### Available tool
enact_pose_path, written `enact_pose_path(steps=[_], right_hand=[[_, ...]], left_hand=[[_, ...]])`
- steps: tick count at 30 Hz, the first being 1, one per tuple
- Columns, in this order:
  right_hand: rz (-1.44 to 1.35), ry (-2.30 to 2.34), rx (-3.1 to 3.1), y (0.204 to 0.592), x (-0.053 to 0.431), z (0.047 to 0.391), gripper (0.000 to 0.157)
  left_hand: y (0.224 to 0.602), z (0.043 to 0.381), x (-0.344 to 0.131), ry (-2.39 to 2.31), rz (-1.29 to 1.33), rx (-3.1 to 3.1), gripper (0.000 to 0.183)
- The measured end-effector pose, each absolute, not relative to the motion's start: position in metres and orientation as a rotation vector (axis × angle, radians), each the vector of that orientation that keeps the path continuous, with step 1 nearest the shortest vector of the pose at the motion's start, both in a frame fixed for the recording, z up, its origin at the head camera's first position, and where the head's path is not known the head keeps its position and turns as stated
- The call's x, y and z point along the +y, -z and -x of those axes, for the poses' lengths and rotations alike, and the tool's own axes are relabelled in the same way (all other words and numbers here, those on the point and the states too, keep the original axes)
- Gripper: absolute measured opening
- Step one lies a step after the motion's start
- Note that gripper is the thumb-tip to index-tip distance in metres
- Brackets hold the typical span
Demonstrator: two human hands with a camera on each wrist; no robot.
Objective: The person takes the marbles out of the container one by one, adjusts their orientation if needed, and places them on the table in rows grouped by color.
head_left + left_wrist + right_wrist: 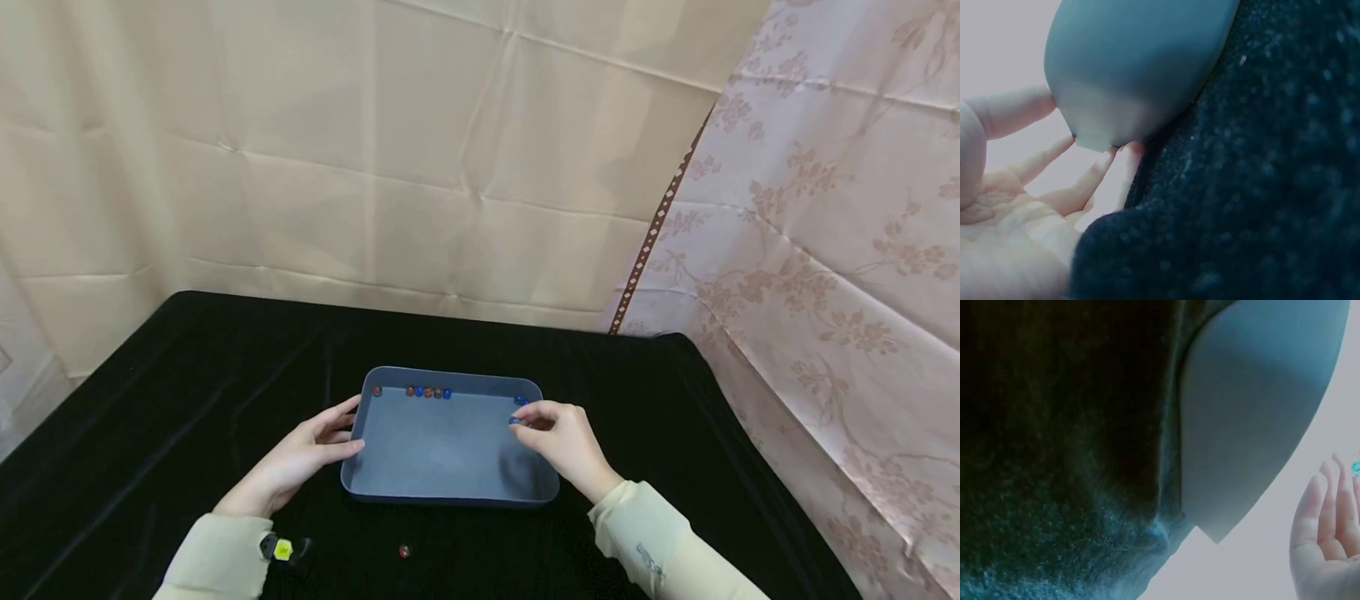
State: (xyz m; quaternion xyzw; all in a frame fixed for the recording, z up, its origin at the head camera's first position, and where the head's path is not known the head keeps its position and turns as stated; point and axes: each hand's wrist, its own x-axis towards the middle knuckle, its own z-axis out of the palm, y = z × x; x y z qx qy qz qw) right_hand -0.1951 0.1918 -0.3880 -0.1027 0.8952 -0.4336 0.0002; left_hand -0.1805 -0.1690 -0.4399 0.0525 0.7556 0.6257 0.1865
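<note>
A shallow blue-grey tray (450, 450) lies on black cloth. My left hand (307, 454) rests at its left side, thumb and fingers fairly straight, fingertips against the outer wall; the left wrist view shows these fingers (1088, 181) touching the tray's end. Over the tray's right part, my right hand (566, 442) pinches a blue marble (513, 421) between thumb and fingertips. Just beyond it, blue marbles (521, 401) sit in the far right corner. Along the far wall stands a row of brown and blue marbles (428, 392), with a brownish marble (377, 391) apart near the left corner.
A single brownish marble (405, 551) lies on the black cloth (187, 400) in front of the tray. Behind the table hangs a cream curtain (337, 167), and a flowered pink curtain (840, 250) hangs on the right.
</note>
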Motion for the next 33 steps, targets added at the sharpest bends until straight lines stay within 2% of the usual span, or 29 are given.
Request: enact_pose_path(steps=[13,33], right_hand=[[0.314,1.478,2.685,0.390,0.193,0.183,0.017],[0.473,1.524,2.511,0.398,0.177,0.157,0.021]], left_hand=[[0.438,0.181,-0.169,-1.765,-0.147,2.124,0.075],[0.438,0.180,-0.169,-1.761,-0.151,2.125,0.077]])
